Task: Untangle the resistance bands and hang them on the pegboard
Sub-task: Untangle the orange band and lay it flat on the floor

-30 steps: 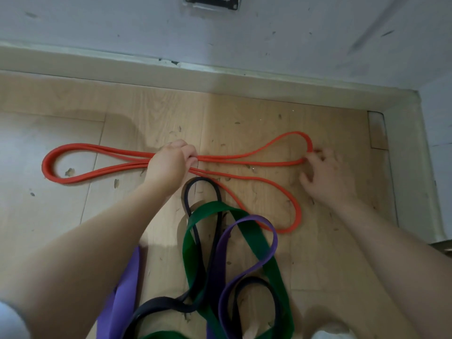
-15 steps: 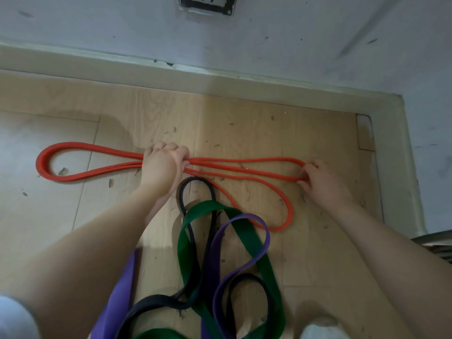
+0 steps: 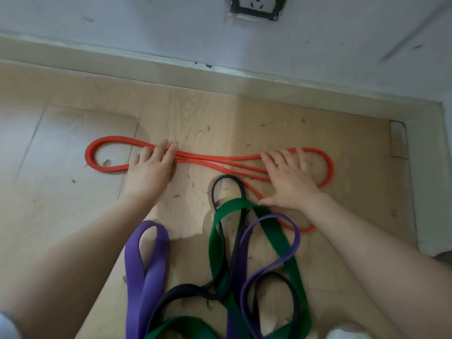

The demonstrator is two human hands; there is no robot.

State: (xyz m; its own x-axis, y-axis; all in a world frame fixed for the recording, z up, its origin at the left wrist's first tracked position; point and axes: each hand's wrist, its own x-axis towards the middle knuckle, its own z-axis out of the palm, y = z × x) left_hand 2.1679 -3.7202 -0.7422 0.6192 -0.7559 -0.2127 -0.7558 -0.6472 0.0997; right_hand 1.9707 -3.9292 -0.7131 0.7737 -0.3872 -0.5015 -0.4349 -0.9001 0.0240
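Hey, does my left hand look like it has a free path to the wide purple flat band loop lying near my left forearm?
Probably yes. The left hand rests on the thin red band, holding nothing else, and the wide purple flat band loop lies uncovered on the wooden floor just beside that forearm.

Soft, even daylight fills the scene, moderately bright with a cool bluish cast on the wall and a paler, washed patch on the floor at left. Shadows are faint and diffuse, lying just under the forearms and the green band. No hard glare shows. The wide lens bends the skirting board into a curve, and the near forearms and lower corners look smeared and soft.
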